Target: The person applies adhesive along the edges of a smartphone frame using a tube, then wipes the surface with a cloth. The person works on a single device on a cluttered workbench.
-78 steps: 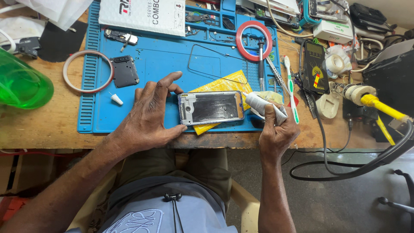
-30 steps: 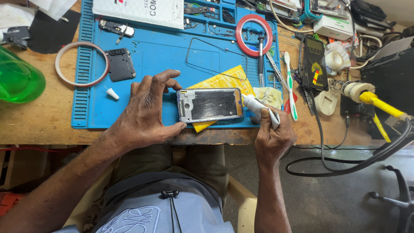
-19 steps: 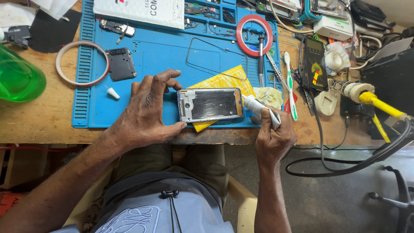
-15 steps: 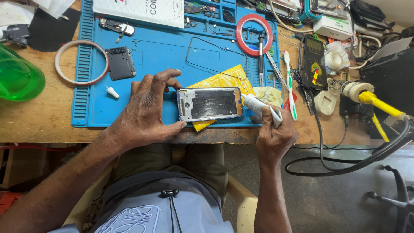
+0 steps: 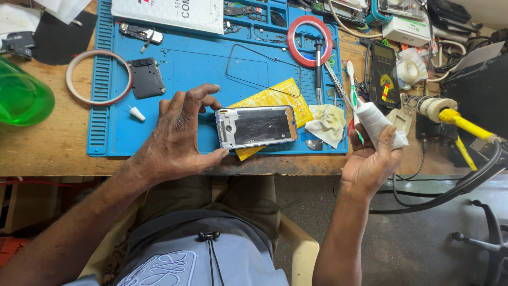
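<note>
Now the right hand (image 5: 370, 159) is off the tabletop, lifted out past the front edge on the right side, fingers (image 5: 389, 139) wrapped closed around a white bottle (image 5: 373, 117) with a green-and-white toothbrush (image 5: 352, 87) pinned alongside it. Earlier the same hand sat low at the phone's right end, bottle tip close to the frame; it has since pulled back and up, so nothing is being applied to the phone at this moment. Left hand (image 5: 177, 135) unchanged in its job: fingers spread and curled around the left end of the opened phone frame (image 5: 256, 126), thumb at its near edge, steadying rather than lifting. Phone frame lies flat near the front edge of the blue work mat (image 5: 211, 58), partly over a yellow card (image 5: 275, 98); position much as before. Crumpled pale cloth (image 5: 325, 124) just beside its right end, now uncovered by the withdrawn hand. Further back on the mat: a dark camera cover plate (image 5: 145, 78), a red tape ring (image 5: 310, 39); a pale tape ring (image 5: 98, 77) straddles the mat's left edge. Green bottle (image 5: 21, 98) at the tabletop's left edge. View has closed in since the earlier frame.
</note>
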